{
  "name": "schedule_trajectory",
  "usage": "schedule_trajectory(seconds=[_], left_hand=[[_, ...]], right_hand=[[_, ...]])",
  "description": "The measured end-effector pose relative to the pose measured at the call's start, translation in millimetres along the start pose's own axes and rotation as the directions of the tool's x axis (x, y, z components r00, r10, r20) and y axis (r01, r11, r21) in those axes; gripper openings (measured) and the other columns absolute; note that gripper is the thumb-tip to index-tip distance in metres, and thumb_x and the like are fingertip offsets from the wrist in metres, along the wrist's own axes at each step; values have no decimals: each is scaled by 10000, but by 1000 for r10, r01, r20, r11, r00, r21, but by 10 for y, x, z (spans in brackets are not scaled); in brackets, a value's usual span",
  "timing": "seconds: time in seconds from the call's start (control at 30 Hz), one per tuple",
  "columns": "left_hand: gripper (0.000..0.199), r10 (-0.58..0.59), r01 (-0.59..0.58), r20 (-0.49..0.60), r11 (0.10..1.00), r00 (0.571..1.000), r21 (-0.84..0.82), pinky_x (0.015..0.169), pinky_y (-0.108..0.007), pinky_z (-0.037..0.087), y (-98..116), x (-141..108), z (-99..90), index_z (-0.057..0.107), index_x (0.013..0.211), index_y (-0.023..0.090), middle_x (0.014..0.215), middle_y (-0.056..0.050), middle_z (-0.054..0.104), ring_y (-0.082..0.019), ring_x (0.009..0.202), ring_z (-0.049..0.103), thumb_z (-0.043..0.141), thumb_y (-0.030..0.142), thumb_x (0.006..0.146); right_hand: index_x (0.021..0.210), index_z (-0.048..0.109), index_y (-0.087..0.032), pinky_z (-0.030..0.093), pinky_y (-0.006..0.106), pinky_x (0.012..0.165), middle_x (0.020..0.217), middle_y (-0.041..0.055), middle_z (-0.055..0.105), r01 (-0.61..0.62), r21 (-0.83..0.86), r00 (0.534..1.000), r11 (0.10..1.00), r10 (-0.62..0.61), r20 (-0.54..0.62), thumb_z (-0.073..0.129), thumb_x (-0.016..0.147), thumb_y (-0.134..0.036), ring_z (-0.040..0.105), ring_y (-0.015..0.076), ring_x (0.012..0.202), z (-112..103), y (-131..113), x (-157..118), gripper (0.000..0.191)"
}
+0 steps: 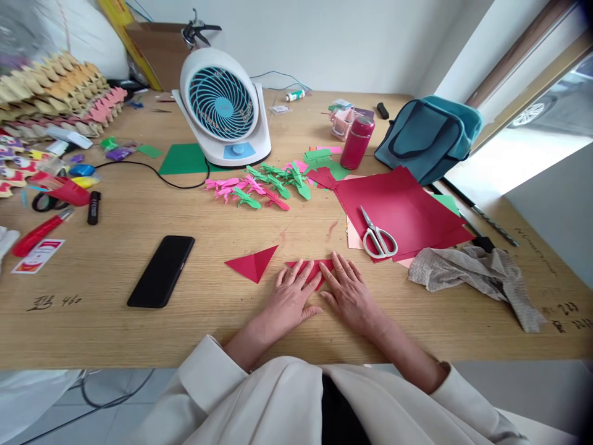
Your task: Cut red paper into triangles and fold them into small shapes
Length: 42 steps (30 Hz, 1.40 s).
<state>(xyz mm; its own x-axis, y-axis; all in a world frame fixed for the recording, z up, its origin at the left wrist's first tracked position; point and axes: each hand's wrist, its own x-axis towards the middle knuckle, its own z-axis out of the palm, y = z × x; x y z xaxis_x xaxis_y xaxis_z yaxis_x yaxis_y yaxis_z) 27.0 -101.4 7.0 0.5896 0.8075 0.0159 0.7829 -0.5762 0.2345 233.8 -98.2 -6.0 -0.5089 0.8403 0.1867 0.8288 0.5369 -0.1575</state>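
Both my hands lie flat on a folded red paper point(317, 278) near the table's front edge, covering much of it. My left hand point(291, 295) presses on its left part with the fingers spread. On its right end rests my right hand point(349, 295), fingers stretched out too. Just left of my hands a red paper triangle point(254, 263) with a crease lies by itself. White-handled scissors point(380, 240) sit to the upper right on a stack of red paper sheets point(412, 204). Beyond my hands is a pile of folded pink and green paper figures point(264, 185).
A black phone point(161, 272) lies on the left. At the back stand a white fan point(222, 105), a red flask point(357, 143) and a teal bag point(426, 139). A grey cloth point(463, 272) is crumpled on the right. Red-handled cutter point(39, 235) and marker point(93, 207) lie far left.
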Motion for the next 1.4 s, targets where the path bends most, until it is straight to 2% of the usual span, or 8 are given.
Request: schedule_trajectory(seconds=[0.17, 0.27, 0.37, 0.5, 0.83, 0.97, 1.17, 1.4], left_hand=[[338, -57, 17, -273, 989, 960, -146, 1105, -480, 381, -112, -135, -200, 600, 1237, 186, 1308, -134, 622, -253, 1258, 539, 438, 355, 993], [473, -196, 168, -353, 980, 915, -108, 1106, -481, 385, -291, -191, -260, 466, 1400, 120, 1431, -190, 521, -293, 1368, 441, 429, 351, 990], [681, -215, 226, -206, 974, 955, 32, 1149, -543, 312, -489, -220, -192, 240, 1553, 115, 1590, -184, 336, -338, 1489, 258, 423, 438, 981], [730, -205, 208, -34, 967, 978, 146, 1187, -543, 249, -667, -251, -82, 199, 1572, 126, 1628, -148, 257, -310, 1510, 223, 384, 512, 981], [681, -261, 252, 1, 931, 965, 263, 1171, -591, 257, -1144, -388, -286, 219, 1567, 115, 1619, -154, 269, -318, 1506, 242, 323, 473, 997], [639, -188, 196, -55, 947, 981, 255, 1189, -578, 227, -983, -352, -393, 242, 1561, 126, 1616, -148, 281, -303, 1511, 234, 306, 441, 1010], [675, 199, -204, 42, 964, 979, 174, 1217, -495, 217, -390, -208, -192, 200, 1567, 106, 1630, -160, 239, -266, 1523, 201, 316, 468, 1008], [728, 202, -215, 85, 953, 976, 213, 1187, -516, 287, -332, -179, -11, 249, 1550, 91, 1621, -188, 256, -310, 1507, 241, 385, 520, 978]], right_hand=[[1527, 382, -250, 272, 523, 1163, 1648, 183, 140, -13, -29, 999, 999, 14, 37, 469, 1001, -430, 209, 361, 1503, -4, -23, 0, 563], [1531, 376, -258, 253, 510, 1170, 1651, 163, 149, -18, -46, 998, 999, 20, 54, 449, 1007, -433, 200, 360, 1504, -9, -31, 5, 557], [1520, 399, -257, 249, 511, 1170, 1646, 157, 180, -27, -54, 998, 998, 30, 59, 449, 1006, -441, 203, 359, 1503, -11, -44, 9, 548], [1506, 426, -244, 238, 522, 1167, 1634, 186, 197, -48, -42, 997, 998, 50, 56, 437, 1008, -461, 213, 369, 1497, -8, -100, 5, 543], [1480, 469, -248, 234, 550, 1167, 1598, 236, 257, -85, 29, 995, 996, 83, 53, 432, 1012, -468, 217, 380, 1497, -46, -437, 5, 518], [1476, 473, -263, 241, 570, 1161, 1602, 215, 268, -109, 30, 994, 994, 109, 12, 444, 1007, -473, 249, 390, 1485, 19, -499, 13, 515], [1497, 429, -134, 256, 560, 1173, 1576, 231, 321, -145, 27, 989, 989, 146, -30, 452, 998, -488, 316, 359, 1465, 135, -501, 16, 613], [1473, 431, -41, 300, 513, 1181, 1558, 222, 357, -192, 30, 976, 981, 194, -94, 447, 998, -465, 347, 333, 1456, 192, -489, 19, 636]])
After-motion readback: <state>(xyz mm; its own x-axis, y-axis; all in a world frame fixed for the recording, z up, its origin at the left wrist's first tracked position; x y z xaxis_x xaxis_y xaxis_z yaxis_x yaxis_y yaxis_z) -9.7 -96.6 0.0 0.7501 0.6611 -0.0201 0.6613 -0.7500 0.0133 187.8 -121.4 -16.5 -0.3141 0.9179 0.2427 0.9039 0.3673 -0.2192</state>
